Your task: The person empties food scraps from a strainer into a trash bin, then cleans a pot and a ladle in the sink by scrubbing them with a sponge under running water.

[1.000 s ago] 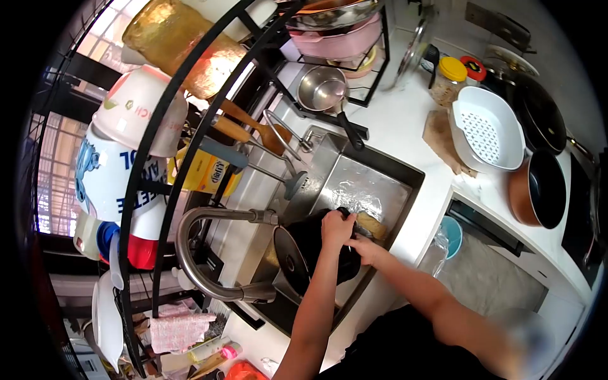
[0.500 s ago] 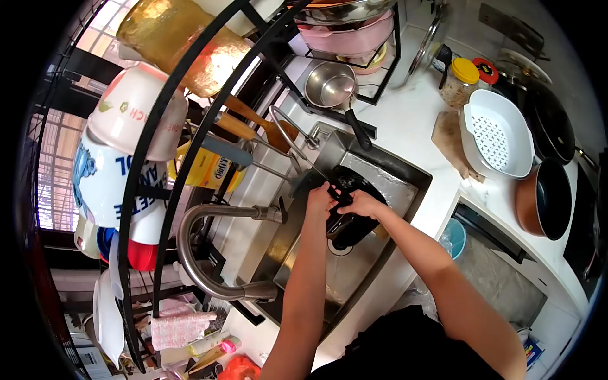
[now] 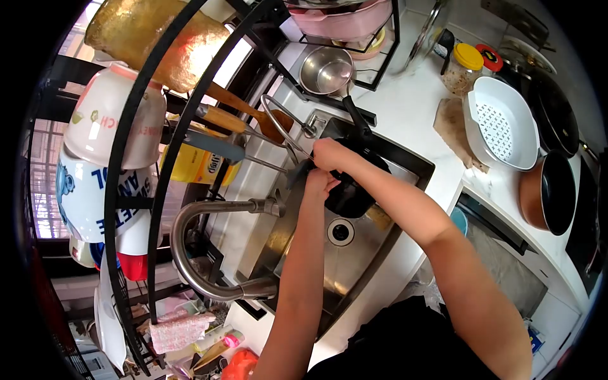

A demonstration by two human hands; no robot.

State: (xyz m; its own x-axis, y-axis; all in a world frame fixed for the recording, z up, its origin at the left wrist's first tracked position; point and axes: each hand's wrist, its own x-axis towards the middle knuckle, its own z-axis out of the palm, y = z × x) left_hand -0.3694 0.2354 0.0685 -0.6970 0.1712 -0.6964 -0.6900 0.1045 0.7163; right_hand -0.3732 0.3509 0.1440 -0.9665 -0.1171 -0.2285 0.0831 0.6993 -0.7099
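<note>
A black pan (image 3: 354, 196) is tilted inside the steel sink (image 3: 285, 266), over its far half. My right hand (image 3: 332, 156) is closed at the pan's upper left side, its fingers partly hidden behind the hand. Just below it, my left hand (image 3: 322, 183) has its fingers bent around the pan's near left edge. The part that each hand grips is mostly covered. The sink drain (image 3: 341, 232) shows below the pan.
A curved faucet (image 3: 183, 244) reaches over the sink's left side. A small steel saucepan (image 3: 326, 71) sits at the back, handle toward the sink. On the right counter are a white strainer basket (image 3: 500, 126) and a copper-coloured pot (image 3: 535, 196). A black rack with bowls (image 3: 114, 120) stands left.
The pan has turned and shifted up and right, uncovering the drain. My right hand has moved up and left, now above my left hand. The view has shifted slightly.
</note>
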